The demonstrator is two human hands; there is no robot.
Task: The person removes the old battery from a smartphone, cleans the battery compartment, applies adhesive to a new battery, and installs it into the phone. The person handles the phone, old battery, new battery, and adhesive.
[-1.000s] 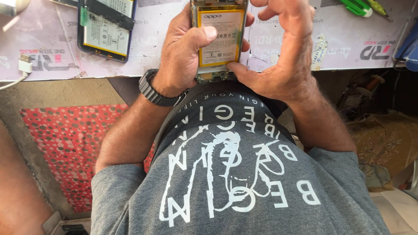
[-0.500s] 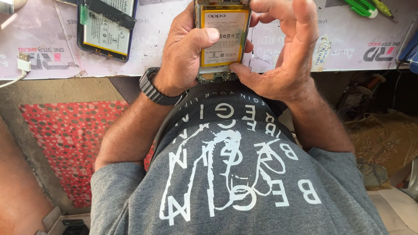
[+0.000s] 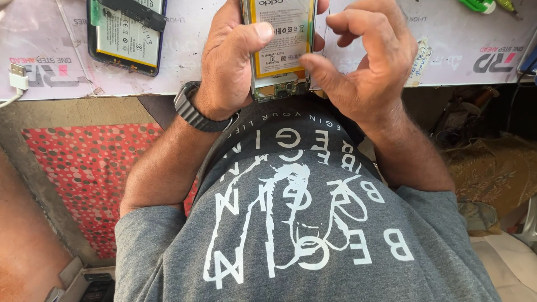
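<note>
The person leans over the edge of the table (image 3: 168, 84), which is covered with a pale printed mat. The left hand (image 3: 229, 67) is wrapped around an opened phone (image 3: 279, 50), its back cover off, so the yellow-edged battery and a strip of green circuit board at the near end show. The thumb of that hand lies across the battery's label, and the fingers curl round the far side, where only their tips show past the phone's edge. A dark watch (image 3: 196, 112) sits on that wrist.

The right hand (image 3: 363, 61) hovers just beside the phone on its other side, half curled. Its thumb reaches to the lower corner of the battery, near the circuit board, while the forefinger bends above; I cannot tell whether anything small is pinched between them. The phone is held just above the table's near edge, close to the person's grey shirt.

Farther left on the table lies a second opened phone (image 3: 126, 33) with its battery showing. A white cable plug (image 3: 17, 78) rests near the left edge. At the far right corner sits a green tool (image 3: 478, 5). Under the table a red dotted cloth (image 3: 84, 173) hangs.
</note>
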